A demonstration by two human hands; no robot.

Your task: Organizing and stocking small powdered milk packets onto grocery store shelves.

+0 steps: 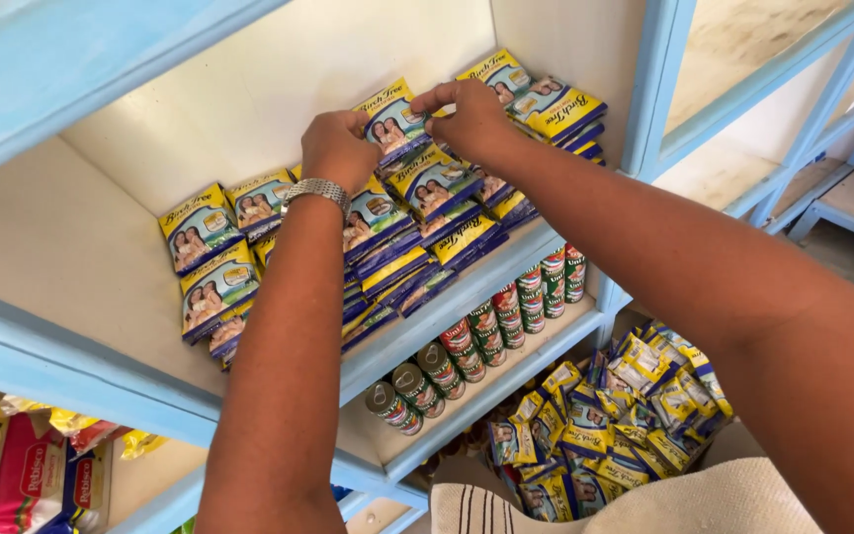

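Note:
Both my hands reach into a white shelf with light blue edges (447, 311). My left hand (336, 148), with a metal watch band on the wrist, and my right hand (467, 117) together pinch one yellow and blue sachet (394, 121) and hold it upright at the back of the shelf. Below and around it lie stacks of the same yellow and blue sachets (427, 213), laid flat in overlapping rows. Two more stacks (212, 259) sit further left, and another stack (555, 109) lies in the right corner.
The shelf below carries rows of red and green tins (491, 331). Under that, a heap of loose yellow sachets (625, 405) fills a container. Red and yellow snack packs (22, 465) lie at lower left. Blue shelf frames (822, 89) stand to the right.

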